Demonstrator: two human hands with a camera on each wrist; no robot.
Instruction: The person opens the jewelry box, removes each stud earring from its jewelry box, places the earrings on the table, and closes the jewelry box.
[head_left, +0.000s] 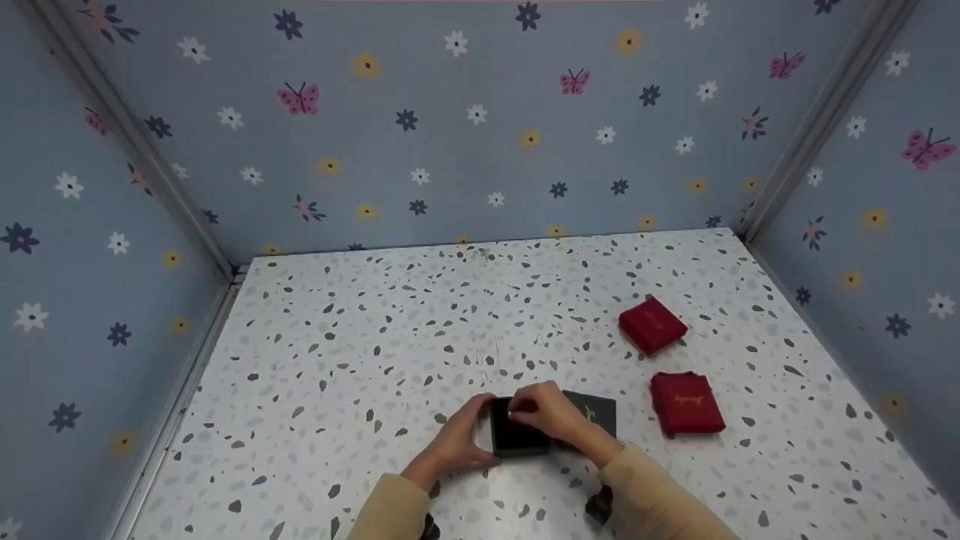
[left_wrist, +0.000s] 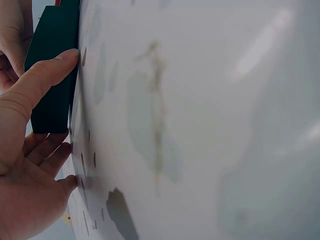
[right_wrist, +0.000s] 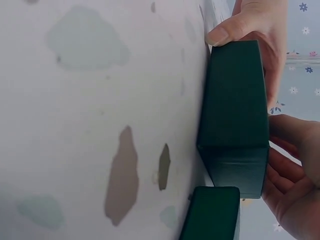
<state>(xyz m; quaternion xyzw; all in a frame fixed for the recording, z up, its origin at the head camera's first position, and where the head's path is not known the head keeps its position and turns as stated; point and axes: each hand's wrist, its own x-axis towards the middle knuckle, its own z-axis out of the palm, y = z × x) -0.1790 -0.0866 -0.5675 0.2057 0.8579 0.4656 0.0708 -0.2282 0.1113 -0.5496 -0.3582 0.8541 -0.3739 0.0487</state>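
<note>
A dark green box [head_left: 523, 451] with a black inside stands uncovered near the table's front. My left hand [head_left: 459, 439] grips it from the left, thumb along the near side and fingers at the far side; the left wrist view shows the thumb pressed low on the green wall [left_wrist: 47, 107]. Over the opening, my right hand [head_left: 551, 411] has its fingers bent down with the tips close together at the black inside. I cannot tell whether they pinch something small. Right beside the box lies a dark green lid [head_left: 606, 411] with gold lettering, partly covered by the right hand and wrist.
Two red jewelry boxes with gold lettering lie to the right, a farther one [head_left: 651, 325] turned at an angle and a nearer one [head_left: 688, 405]. The speckled white tabletop [head_left: 337, 360] is bounded by patterned blue panels [head_left: 450, 150] at the back and both sides.
</note>
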